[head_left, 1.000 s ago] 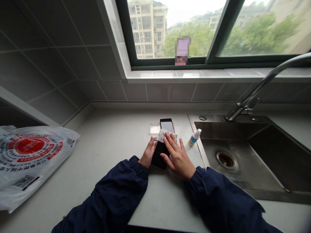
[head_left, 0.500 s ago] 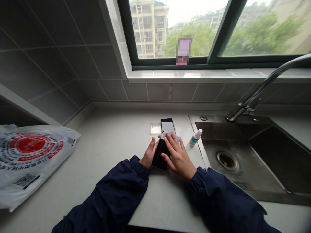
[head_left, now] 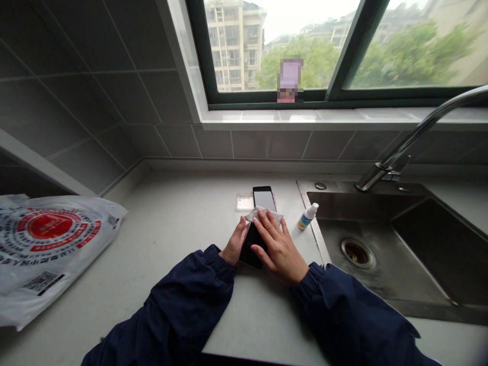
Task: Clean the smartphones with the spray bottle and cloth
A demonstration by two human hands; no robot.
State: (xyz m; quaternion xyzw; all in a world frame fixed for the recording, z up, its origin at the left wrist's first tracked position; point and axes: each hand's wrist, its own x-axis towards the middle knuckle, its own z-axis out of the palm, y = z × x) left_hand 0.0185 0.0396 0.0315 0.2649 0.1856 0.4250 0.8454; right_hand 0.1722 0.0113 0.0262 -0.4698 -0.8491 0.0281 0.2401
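Note:
A black smartphone (head_left: 252, 249) lies tilted over the counter, its left edge gripped by my left hand (head_left: 234, 245) with the thumb along the side. My right hand (head_left: 280, 246) presses a crumpled white wipe (head_left: 256, 214) onto the phone's upper end, fingers stretched over it. The wipe's underside is hidden. Just beyond them lies a second phone (head_left: 264, 197) with a pale screen and dark top edge, partly covered by the wipe. Beside it on the left is a clear plastic case (head_left: 244, 202). To the right of my right hand stands a small white-capped spray bottle (head_left: 308, 216).
A steel sink (head_left: 404, 284) with a tall curved faucet (head_left: 415, 132) is set into the counter on the right. At the left edge lies a white plastic bag (head_left: 57, 249) with red print. A tiled wall and a window (head_left: 267, 96) close off the back.
My right hand's fingers have slid slightly left over the phone's upper end, and the wipe now spreads further left. My left hand keeps its grip on the phone.

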